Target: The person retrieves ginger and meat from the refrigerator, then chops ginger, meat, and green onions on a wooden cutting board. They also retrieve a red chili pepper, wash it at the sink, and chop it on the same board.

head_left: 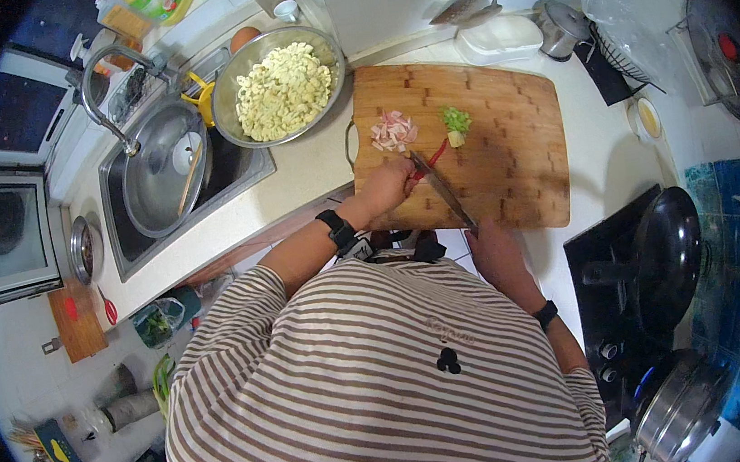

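Note:
A wooden cutting board (506, 142) lies on the counter in front of me. My right hand (497, 255) is closed round the handle of a kitchen knife (446, 191), whose blade points away and to the left across the board. My left hand (388, 189) is closed, its fingertips pressed on a red chili pepper (438, 152) beside the blade tip; part of the pepper is hidden by fingers and blade. Beyond that hand sits a small pile of chopped pink meat (393, 131), perhaps ham or bacon. Chopped green pieces (457, 119) lie right of it, with a pale yellowish chunk (455, 139) touching them.
Left of the board stands a steel bowl (227, 110) heaped with pale yellow pieces. Farther left is a sink (121, 250) with a steel basin (140, 202) in it. On the right are a black wok (669, 242) on the stove and a steel pot (682, 410) over a blue flame.

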`<action>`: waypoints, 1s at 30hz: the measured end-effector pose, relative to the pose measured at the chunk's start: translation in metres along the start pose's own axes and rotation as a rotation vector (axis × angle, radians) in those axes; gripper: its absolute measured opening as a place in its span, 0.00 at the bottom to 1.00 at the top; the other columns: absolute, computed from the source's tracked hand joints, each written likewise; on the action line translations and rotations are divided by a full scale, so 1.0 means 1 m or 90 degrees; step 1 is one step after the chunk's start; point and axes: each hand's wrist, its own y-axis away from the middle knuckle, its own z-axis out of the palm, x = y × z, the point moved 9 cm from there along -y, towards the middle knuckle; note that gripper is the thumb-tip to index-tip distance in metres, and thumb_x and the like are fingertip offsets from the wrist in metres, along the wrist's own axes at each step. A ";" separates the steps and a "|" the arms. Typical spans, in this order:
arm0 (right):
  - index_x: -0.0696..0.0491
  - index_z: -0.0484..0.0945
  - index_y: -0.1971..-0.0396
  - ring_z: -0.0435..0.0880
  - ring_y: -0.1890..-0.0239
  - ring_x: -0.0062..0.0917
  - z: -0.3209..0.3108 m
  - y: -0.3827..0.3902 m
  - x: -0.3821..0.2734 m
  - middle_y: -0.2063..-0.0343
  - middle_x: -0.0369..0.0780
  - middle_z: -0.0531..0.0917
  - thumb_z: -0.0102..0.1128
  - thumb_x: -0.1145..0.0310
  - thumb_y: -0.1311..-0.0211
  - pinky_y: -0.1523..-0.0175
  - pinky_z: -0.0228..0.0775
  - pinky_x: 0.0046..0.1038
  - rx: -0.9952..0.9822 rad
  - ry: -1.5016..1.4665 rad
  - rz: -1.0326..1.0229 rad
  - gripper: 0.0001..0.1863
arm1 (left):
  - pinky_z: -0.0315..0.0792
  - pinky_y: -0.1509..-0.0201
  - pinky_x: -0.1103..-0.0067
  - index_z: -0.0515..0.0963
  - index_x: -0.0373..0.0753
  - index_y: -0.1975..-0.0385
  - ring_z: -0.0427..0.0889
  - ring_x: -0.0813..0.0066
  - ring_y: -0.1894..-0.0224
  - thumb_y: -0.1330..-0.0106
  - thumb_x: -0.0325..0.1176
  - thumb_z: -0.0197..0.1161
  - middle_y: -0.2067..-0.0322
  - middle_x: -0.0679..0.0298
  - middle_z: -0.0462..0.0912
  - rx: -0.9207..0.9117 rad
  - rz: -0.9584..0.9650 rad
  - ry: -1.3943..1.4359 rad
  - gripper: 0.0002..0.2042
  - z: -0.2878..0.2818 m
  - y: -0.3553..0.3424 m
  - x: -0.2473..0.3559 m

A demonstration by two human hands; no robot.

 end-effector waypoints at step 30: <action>0.58 0.70 0.61 0.80 0.70 0.53 -0.015 0.038 0.053 0.76 0.55 0.80 0.60 0.61 0.40 0.68 0.70 0.45 0.239 -0.190 0.061 0.17 | 0.70 0.70 0.80 0.77 0.38 0.65 0.75 0.82 0.73 0.33 0.32 0.57 0.75 0.70 0.78 0.052 -0.217 0.496 0.05 -0.062 -0.058 -0.056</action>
